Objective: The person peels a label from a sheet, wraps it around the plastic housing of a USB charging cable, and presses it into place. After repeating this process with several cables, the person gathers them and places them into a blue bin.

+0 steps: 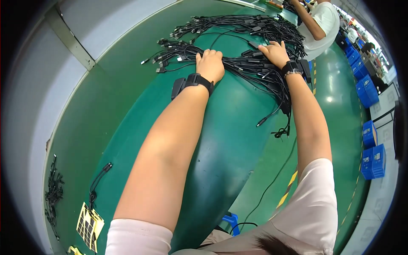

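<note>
Left hand [210,63] clenched on black cable bundle [238,63], long axis running rightward from its fingers under flat, released right hand [276,53].

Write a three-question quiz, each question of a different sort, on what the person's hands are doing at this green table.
1. True or false: the left hand rests closed on the bundle of black cables.
2. Multiple choice: the right hand is A) lifted clear of the table, B) laid open on the cables, C) holding a blue crate.
3. Fill in: at the near left of the green table, beside a lone black cable, lies a yellow ____.

Key: 1 true; 2 B; 3 sheet with dark squares.
</note>
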A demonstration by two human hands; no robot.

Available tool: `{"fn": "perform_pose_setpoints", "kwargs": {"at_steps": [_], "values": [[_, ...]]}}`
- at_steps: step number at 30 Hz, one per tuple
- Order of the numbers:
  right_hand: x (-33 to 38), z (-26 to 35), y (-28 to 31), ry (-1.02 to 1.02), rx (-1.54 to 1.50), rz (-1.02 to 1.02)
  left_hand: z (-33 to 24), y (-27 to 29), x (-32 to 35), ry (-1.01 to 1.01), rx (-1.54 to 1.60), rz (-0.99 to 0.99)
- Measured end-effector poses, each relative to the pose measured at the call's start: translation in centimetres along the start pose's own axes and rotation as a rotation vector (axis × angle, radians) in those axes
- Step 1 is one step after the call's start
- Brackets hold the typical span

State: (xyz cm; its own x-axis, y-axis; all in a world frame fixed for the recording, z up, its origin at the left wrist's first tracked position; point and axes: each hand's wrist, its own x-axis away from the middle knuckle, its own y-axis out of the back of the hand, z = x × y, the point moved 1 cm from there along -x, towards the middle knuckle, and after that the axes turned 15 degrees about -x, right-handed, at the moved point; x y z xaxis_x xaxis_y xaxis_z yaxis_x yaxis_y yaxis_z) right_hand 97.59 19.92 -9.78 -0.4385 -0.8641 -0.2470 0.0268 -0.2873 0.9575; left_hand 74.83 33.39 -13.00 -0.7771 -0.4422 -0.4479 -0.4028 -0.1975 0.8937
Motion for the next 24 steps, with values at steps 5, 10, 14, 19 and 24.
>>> {"fn": "perform_pose_setpoints", "kwargs": {"at_steps": [5,10,14,19,24], "values": [[2.9,2.5,1.8,0.124,-0.207,-0.03,-0.4,2.8,-1.1,0.021,-0.261,0.139],[6.5,7.6,3.0,0.205,-0.472,-0.005,0.0,6.5,-0.9,-0.471,-0.47,-0.087],[9.4,11.3,3.5,0.386,-0.474,0.048,0.0,9.5,0.7,-0.771,-0.396,0.235],[12.1,14.7,4.2,0.557,-0.58,0.073,1.2,10.4,3.3,-0.869,-0.309,0.288],[16.1,21.0,3.7,0.514,-0.534,-0.04,4.3,11.3,8.3,-0.689,-0.123,0.324]]}}
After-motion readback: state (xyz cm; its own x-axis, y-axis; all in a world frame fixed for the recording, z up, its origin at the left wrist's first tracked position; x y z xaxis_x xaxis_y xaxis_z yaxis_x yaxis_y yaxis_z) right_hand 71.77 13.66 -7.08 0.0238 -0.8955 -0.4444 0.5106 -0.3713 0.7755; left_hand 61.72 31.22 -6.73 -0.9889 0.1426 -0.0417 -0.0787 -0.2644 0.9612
